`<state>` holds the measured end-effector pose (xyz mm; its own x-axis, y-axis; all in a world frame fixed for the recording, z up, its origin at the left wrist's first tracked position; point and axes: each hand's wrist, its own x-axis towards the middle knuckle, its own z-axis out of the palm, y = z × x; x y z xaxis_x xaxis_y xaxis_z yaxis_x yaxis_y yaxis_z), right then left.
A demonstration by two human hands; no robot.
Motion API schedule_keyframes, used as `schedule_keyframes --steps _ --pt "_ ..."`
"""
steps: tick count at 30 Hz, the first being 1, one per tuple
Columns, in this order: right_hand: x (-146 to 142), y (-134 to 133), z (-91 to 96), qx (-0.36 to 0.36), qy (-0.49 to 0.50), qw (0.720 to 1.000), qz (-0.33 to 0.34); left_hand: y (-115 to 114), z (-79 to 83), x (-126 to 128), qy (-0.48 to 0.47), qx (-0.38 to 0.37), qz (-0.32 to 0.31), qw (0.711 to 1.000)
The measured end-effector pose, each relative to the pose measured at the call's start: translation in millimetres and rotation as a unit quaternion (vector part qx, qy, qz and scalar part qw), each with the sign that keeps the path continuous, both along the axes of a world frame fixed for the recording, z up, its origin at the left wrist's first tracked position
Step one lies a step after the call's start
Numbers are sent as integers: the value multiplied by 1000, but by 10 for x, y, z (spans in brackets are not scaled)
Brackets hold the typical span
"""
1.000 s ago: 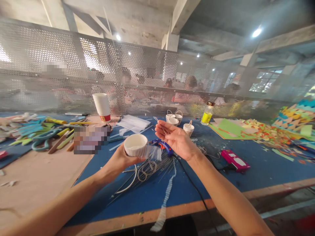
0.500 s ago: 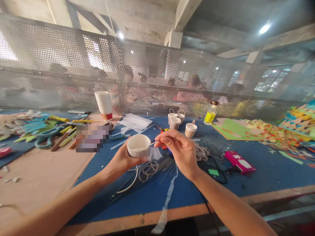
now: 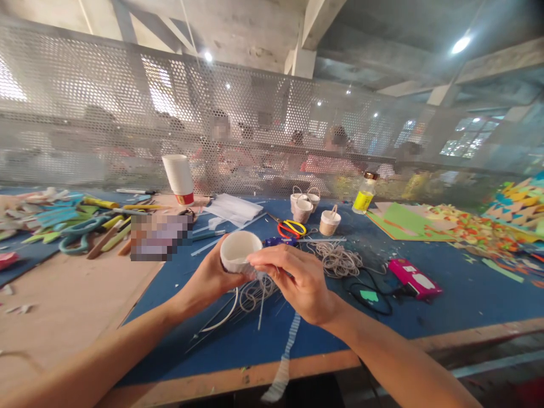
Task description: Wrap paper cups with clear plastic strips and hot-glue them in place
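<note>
My left hand (image 3: 212,273) is wrapped around a short white cup (image 3: 240,262), its open mouth tilted up toward me. The fingertips of my right hand (image 3: 293,277) are pinched together against the cup's right rim; what lies between them is hidden. A crinkled, see-through paper strip (image 3: 285,357) runs from beneath my right hand down over the table's front edge. Under the cup lie thin wires (image 3: 225,317) and loops of pale cord (image 3: 255,297). Behind my right hand are red-and-yellow-handled scissors (image 3: 292,228) and a bundle of grey cord (image 3: 340,259).
Small handled cups (image 3: 302,209) and another one (image 3: 330,222) stand farther back, near a yellow-labelled bottle (image 3: 364,194). A stack of paper cups (image 3: 178,180) is at the back left. Blue-handled scissors (image 3: 80,235) lie left; a pink box with a cable (image 3: 414,279) lies right. A perforated screen (image 3: 255,130) closes the back.
My right hand has moved left and slightly down, from beside the cup onto its rim. The thin piece seen at its fingertips is no longer visible there. The scissors have come into view.
</note>
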<state>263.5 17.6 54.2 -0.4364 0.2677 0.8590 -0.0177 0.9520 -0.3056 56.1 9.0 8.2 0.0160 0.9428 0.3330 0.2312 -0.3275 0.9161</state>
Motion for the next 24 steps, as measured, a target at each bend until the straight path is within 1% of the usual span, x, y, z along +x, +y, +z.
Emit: schedule_keyframes --steps 4,9,12,16,20,24 --pt "1 2 1 -5 -27 1000 -10 -29 37 22 -9 1 -3 1000" --pt "-10 7 1 3 -46 999 -22 -116 165 65 8 8 5 1000" --pt "-19 6 12 10 -52 998 -29 -152 208 72 15 11 8 1000" --pt "-23 -2 44 10 -70 997 -26 -141 173 53 22 28 6 999" --pt "-19 -5 60 -10 -92 995 -27 -117 116 27 52 59 8 997" --pt "-15 6 52 -12 -111 994 -20 -128 100 12 74 77 11 994"
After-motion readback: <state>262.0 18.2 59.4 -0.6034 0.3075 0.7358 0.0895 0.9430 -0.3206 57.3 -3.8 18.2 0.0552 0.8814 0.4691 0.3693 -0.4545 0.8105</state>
